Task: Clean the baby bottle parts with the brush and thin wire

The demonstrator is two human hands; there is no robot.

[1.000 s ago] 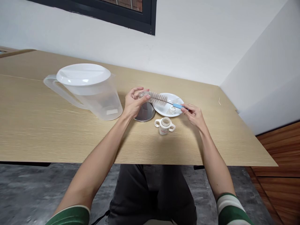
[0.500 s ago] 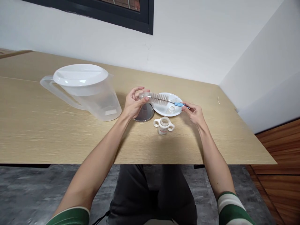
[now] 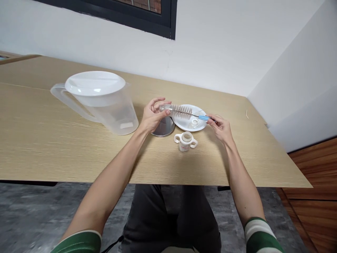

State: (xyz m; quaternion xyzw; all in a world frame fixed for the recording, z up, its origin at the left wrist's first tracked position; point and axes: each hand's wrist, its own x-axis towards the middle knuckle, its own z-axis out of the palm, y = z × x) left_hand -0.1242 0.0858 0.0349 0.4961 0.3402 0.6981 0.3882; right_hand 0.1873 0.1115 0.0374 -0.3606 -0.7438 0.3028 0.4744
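My right hand (image 3: 221, 127) grips the blue handle (image 3: 204, 117) of a bottle brush (image 3: 183, 111), held level above the table. At the other end, my left hand (image 3: 152, 114) has its thumb and fingers closed around the brush's rounded, translucent tip. Whether that tip is part of the brush or a separate clear cap, I cannot tell. Below the brush lies a white plate (image 3: 181, 125) with a small clear ring-shaped piece (image 3: 195, 122) on it. Nearer me stands an open baby bottle (image 3: 185, 142) with two cream side handles.
A large translucent pitcher (image 3: 113, 112) with a white lid stands to the left. Under my left hand is a round, shiny metal container (image 3: 164, 130). A small bent white strip (image 3: 246, 114) lies on the wooden table (image 3: 79, 154) at right, and a wall borders the far side.
The view has shifted slightly, so the things on the table appear a little further right. Both hands keep their hold on the brush, with little other visible motion.
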